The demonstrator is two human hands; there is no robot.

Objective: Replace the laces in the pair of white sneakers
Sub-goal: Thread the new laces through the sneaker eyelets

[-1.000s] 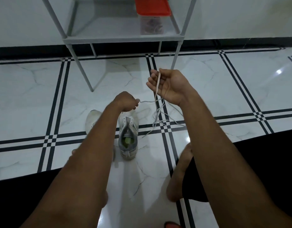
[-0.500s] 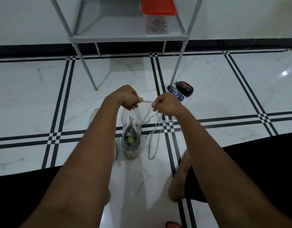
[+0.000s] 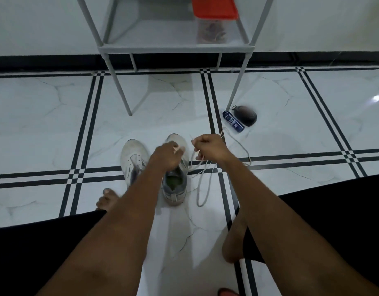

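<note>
Nearest to the camera, two bare forearms reach forward over black-clad legs, and a bare foot lies on the floor between the knees on the right side. Toes of the other foot show at the left.

Just beyond, two white sneakers stand side by side on the glossy white marble tiles, which have black double lines. The right sneaker has a grey heel collar, a greenish insole and a worn, slightly dirty toe; its eyelets look without lace, but the hand covers part of them. The left sneaker is also white with grey parts, half hidden behind the left forearm.

The left hand is over the right sneaker with fingers curled, pinching something small and pale at the fingertips; what it is cannot be told. The right hand is closed around a thin flat white lace, which hangs down and makes loose loops on the floor just beside the right sneaker.

Farther away lie a small blue tube and a dark rounded object, blurred, near the leg of a grey metal shelf. On the shelf stands a clear box with red lid.
</note>
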